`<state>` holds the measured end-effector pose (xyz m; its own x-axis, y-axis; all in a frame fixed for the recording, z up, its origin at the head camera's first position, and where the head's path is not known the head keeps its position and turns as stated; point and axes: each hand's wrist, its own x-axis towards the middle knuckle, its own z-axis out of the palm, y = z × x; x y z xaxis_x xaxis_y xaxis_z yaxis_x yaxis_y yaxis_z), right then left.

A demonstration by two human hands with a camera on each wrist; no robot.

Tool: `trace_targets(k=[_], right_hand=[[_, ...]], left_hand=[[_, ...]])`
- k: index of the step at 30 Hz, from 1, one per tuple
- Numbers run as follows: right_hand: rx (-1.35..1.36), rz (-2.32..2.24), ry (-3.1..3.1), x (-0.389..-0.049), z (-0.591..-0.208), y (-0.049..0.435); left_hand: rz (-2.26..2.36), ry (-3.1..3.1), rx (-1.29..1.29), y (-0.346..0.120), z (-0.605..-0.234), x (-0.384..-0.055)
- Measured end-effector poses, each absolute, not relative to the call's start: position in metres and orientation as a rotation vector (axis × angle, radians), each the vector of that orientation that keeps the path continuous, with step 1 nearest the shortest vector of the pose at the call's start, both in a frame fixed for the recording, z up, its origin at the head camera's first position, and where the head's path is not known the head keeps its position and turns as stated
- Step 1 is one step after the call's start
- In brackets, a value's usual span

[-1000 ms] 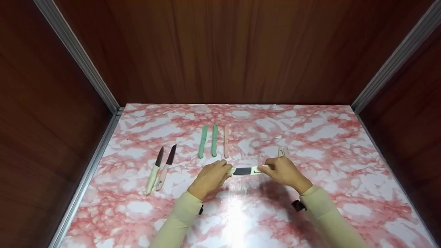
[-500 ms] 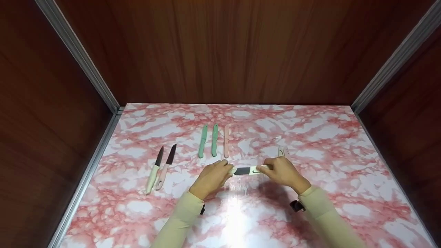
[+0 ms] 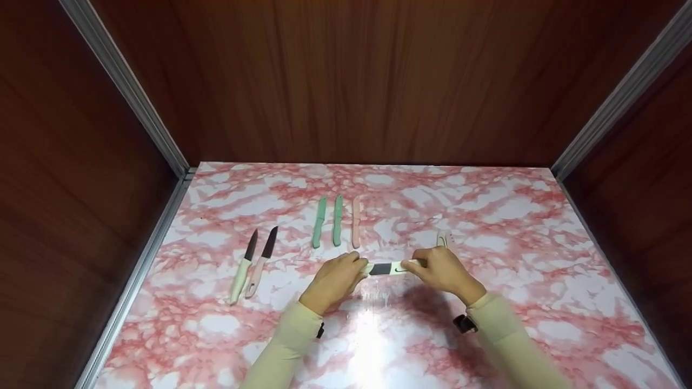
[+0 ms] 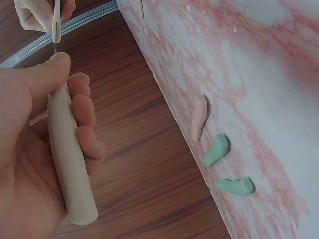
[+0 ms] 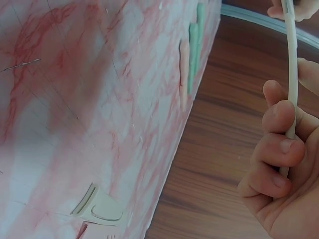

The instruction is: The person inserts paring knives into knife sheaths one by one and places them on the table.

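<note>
My left hand [image 3: 333, 281] grips the cream handle [image 4: 72, 164] of a knife, fingers wrapped round it. The knife's dark blade [image 3: 381, 268] points right, with a short stretch of it bare between my hands. Over its tip end sits a cream blade cover [image 3: 398, 267] with a hook-shaped mark. My right hand [image 3: 444, 270] holds this cover, thumb and curled fingers on it; seen edge-on in the right wrist view, the cover [image 5: 292, 74] is a thin strip. Handle, blade and cover line up, held above the table.
Two knives with bare dark blades lie at the left, one cream-handled [image 3: 238, 282], one pink-handled [image 3: 255, 278]. Behind my hands lie two green sheathed knives [image 3: 319, 222] and a pink one [image 3: 356, 222]. Another cream cover [image 5: 102, 208] lies beyond my right hand, with a pinkish piece beside it.
The bare stretch of blade has grown shorter as the hands moved slightly closer together, the cover reaching further along the blade. The knives on the table have not moved.
</note>
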<state>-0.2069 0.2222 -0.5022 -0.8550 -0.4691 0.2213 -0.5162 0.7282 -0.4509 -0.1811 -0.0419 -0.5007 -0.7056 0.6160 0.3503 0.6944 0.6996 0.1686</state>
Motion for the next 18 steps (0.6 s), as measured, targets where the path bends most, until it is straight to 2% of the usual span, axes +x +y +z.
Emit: trace_targets(k=[18], right_hand=[[0.839, 0.787, -2.798, -0.2082, -0.4991, 0.2192]], left_hand=[[-0.367, -2.68, -1.023, -0.038, -0.4979, -0.1812]])
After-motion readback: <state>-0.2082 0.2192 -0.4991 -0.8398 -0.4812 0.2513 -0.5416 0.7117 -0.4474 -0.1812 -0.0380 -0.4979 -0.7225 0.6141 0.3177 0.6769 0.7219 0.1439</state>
